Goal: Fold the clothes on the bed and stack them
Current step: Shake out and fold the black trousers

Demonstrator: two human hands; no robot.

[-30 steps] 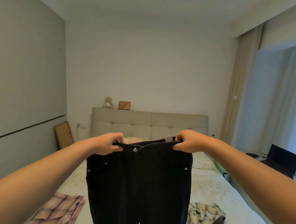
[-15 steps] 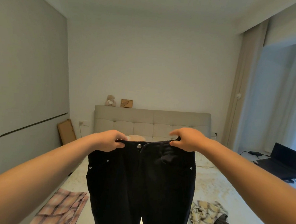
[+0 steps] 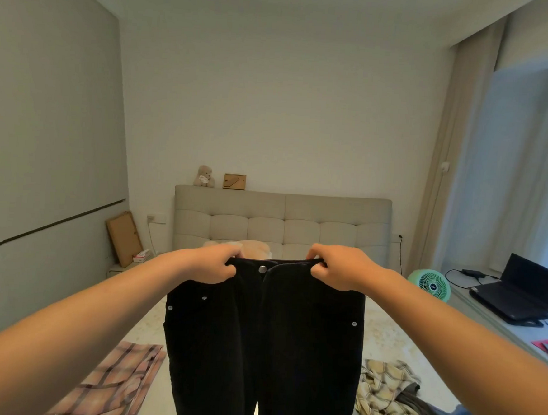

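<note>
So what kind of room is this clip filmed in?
A home bedroom, most likely: a bed with a tufted headboard, loose clothes such as the pink plaid shirt on it, and a laptop on the window ledge.

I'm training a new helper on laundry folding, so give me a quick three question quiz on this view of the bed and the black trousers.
1. True or false: both hands grip the black trousers at the waistband.
2. Which lies on the bed to the person's left: A) pink plaid garment B) yellow plaid shirt C) green fan?
3. What sits on the headboard beside the wooden frame?

Key: 1 true, left hand and right hand hold it up. 2 A. 3 the teddy bear.
</note>
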